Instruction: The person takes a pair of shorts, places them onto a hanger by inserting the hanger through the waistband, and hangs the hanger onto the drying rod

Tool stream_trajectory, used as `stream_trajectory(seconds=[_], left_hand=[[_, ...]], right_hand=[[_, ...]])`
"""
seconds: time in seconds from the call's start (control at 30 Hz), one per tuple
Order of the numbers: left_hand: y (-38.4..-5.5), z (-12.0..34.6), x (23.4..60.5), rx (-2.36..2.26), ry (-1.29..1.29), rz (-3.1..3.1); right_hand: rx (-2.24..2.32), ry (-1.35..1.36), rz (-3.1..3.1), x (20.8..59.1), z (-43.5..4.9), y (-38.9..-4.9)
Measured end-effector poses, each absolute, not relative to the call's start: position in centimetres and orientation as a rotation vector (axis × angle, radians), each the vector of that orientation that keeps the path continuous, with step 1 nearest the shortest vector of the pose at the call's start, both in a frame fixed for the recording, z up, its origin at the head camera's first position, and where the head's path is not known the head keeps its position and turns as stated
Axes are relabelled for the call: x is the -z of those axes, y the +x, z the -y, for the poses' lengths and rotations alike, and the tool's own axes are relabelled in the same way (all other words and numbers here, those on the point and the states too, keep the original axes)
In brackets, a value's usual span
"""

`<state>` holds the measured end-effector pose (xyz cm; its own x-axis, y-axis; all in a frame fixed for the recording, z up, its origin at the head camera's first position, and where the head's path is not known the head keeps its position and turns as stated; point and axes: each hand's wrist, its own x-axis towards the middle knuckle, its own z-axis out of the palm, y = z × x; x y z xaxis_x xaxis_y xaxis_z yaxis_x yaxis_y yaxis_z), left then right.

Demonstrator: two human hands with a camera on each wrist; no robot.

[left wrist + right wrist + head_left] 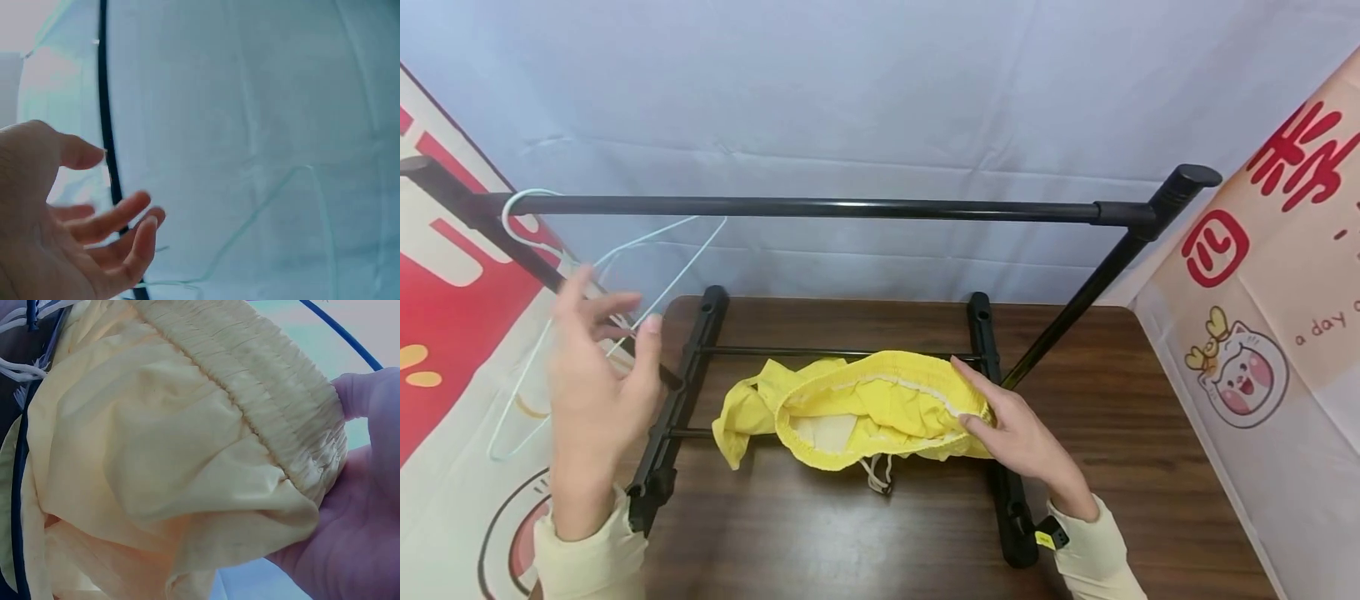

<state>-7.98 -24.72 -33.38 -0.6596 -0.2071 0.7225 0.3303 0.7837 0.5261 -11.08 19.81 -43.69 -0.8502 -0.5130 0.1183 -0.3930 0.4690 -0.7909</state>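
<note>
My right hand (1022, 429) grips the elastic waistband of yellow drawstring shorts (887, 396) at its right end, the thumb at the waistband's edge. The waist opening faces up, and the white drawstring (875, 475) dangles at the front. Up at the left, my left hand (598, 375) is raised with fingers spread and bent, holding nothing. Close behind it a pale green wire hanger (523, 392) hangs by its hook on the rack's top bar (850, 207). In the left wrist view, part of the hanger (250, 219) shows beyond the fingertips.
The black rack stands on a dark wooden table (775, 525), its base feet (700, 358) and thin lower rods beneath the shorts. A slanted post (1075, 304) rises on the right. White cloth hangs behind, with printed panels (1247, 333) on both sides.
</note>
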Motion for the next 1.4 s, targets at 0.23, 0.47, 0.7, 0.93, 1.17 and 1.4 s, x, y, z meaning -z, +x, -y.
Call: stream_trajectory(seconds=[0.23,0.47,0.7,0.93,1.17,1.4], left_hand=[[-8.8,25.6,30.5,0.761,0.224,2.020],[-10.2,28.0,30.1,0.767,0.508,2.270],[-12.4,31.1,29.8,0.881,0.580,2.564],[-13.8,31.7,29.8,0.840,0.501,2.630],[-15.4,31.8,30.6,0.794,0.453,2.628],[-15.9,31.7,30.9,0.884,0.499,2.588]], right_hand=[[1.334,-0.746,-2.553,43.6,-19.8,-11.3],[1.349,-0.737,-2.556,44.0,-19.9,-11.1],[1.361,-0.747,-2.542,44.0,-19.8,-11.1],[1.341,-0.740,-2.552,44.2,-20.0,-11.1],[1.328,-0.725,-2.554,44.1,-20.0,-11.0],[1.344,-0.697,-2.527,44.2,-20.2,-10.8]])
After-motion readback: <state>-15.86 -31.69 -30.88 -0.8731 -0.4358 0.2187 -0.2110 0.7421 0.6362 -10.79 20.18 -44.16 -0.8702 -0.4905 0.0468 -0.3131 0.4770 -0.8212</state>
